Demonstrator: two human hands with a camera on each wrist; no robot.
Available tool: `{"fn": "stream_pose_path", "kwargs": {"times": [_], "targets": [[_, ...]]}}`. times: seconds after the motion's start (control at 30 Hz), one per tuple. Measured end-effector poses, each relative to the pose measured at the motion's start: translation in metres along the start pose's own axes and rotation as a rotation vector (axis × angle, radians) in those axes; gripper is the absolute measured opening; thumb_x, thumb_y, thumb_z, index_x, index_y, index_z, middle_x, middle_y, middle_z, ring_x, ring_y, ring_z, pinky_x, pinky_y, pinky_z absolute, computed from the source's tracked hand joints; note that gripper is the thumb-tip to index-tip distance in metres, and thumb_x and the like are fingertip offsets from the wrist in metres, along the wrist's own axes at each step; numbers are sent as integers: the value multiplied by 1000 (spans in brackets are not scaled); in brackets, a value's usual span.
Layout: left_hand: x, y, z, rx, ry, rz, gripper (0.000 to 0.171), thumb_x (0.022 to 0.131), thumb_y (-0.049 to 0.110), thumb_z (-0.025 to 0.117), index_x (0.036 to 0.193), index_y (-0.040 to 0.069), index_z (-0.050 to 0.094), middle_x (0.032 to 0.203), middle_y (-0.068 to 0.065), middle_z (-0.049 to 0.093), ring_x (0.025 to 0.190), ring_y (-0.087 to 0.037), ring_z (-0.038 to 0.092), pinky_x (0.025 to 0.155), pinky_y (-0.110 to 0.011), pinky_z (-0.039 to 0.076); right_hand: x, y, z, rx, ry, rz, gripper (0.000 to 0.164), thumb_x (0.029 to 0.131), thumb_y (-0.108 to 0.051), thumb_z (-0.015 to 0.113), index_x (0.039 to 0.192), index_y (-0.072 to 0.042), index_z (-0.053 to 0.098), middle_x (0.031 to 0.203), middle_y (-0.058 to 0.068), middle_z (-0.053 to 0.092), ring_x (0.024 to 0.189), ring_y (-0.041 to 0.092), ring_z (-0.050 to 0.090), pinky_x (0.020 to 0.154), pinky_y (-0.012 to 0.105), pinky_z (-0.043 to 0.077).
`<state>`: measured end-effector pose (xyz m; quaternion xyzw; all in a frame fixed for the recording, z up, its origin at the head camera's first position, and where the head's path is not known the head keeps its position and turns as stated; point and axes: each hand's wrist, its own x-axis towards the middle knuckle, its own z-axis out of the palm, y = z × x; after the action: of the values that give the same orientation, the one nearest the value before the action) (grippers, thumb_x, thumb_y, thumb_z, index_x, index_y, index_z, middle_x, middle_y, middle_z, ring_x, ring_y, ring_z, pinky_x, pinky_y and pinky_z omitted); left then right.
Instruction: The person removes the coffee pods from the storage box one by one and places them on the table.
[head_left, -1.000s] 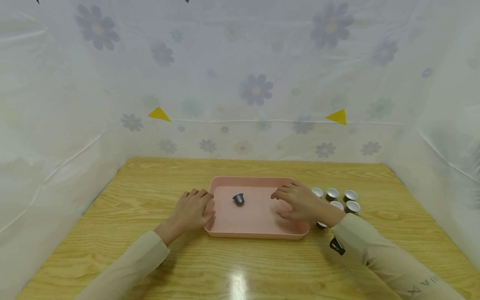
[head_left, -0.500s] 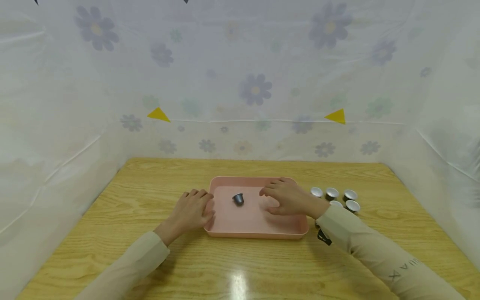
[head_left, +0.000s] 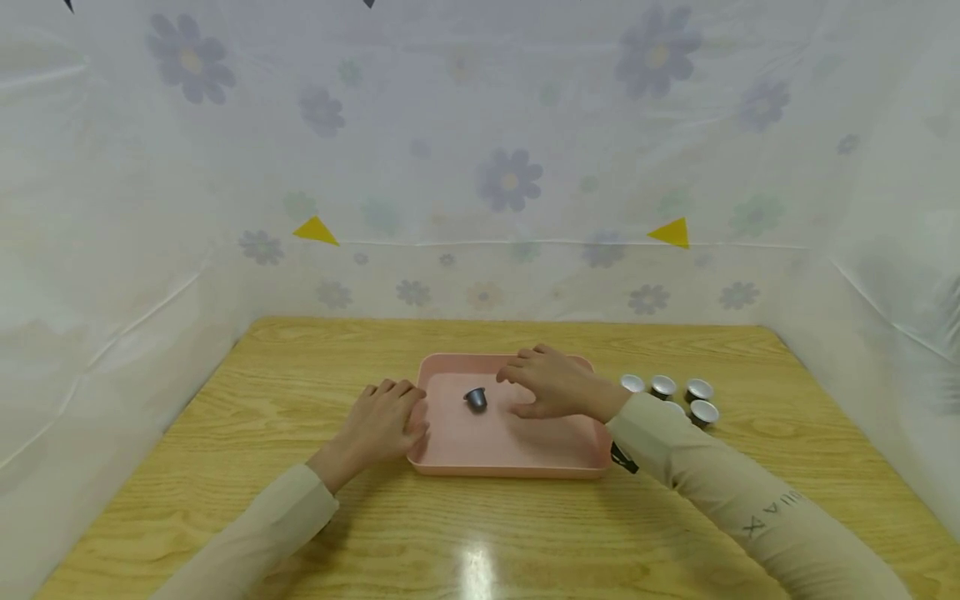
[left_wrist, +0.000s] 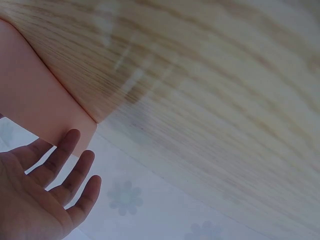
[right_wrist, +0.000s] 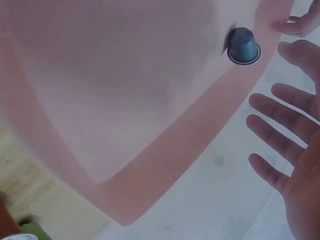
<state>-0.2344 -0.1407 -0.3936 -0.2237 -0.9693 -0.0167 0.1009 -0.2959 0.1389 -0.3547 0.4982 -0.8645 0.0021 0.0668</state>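
Observation:
A dark blue-grey coffee capsule (head_left: 476, 399) lies on its side in the shallow pink tray (head_left: 510, 472). Above the tray's right half hovers my right hand (head_left: 562, 385), fingers spread and a little bent toward the capsule, holding nothing. The right wrist view shows the same capsule (right_wrist: 243, 46) apart from those fingers. My left hand (head_left: 382, 419) is at the tray's left rim. In the left wrist view, its relaxed fingers (left_wrist: 62, 157) are spread, and one touches or nearly touches the tray wall (left_wrist: 40, 95). The left thumb is mostly hidden there.
Several more capsules with pale lids (head_left: 703, 412) stand on the wooden table (head_left: 360, 533), right of the tray. My right forearm covers part of that group. A flowered white sheet (head_left: 480, 275) surrounds the table at the back and sides.
My right hand has moved left over the tray, closer to the capsule. My left hand and the capsule have stayed in place.

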Motion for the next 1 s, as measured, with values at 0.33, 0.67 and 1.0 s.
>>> {"fn": "stream_pose_path", "kwargs": {"times": [0.33,0.67,1.0], "targets": [[0,0,1,1,5,4,44,83,40,60,116,12,60,114,-4,59,103,-27,54,85,-45,45,20,-1,-2,25,-30,18,37,84,-36,62,114,-15,58,101,1,63,91,19,54,88,41,42],[0,-1,1,-6,17,8,43,83,40,60,116,12,60,113,-5,59,102,-28,54,85,-46,45,35,-3,2,62,-67,43,38,84,-36,61,114,-13,59,102,2,63,92,19,54,87,41,40],[1,-1,3,-2,10,0,44,82,40,60,116,12,59,114,-4,58,103,-28,54,85,-46,45,44,-4,10,62,-101,63,40,83,-39,62,113,-14,59,97,1,63,91,18,55,90,43,41]]}}
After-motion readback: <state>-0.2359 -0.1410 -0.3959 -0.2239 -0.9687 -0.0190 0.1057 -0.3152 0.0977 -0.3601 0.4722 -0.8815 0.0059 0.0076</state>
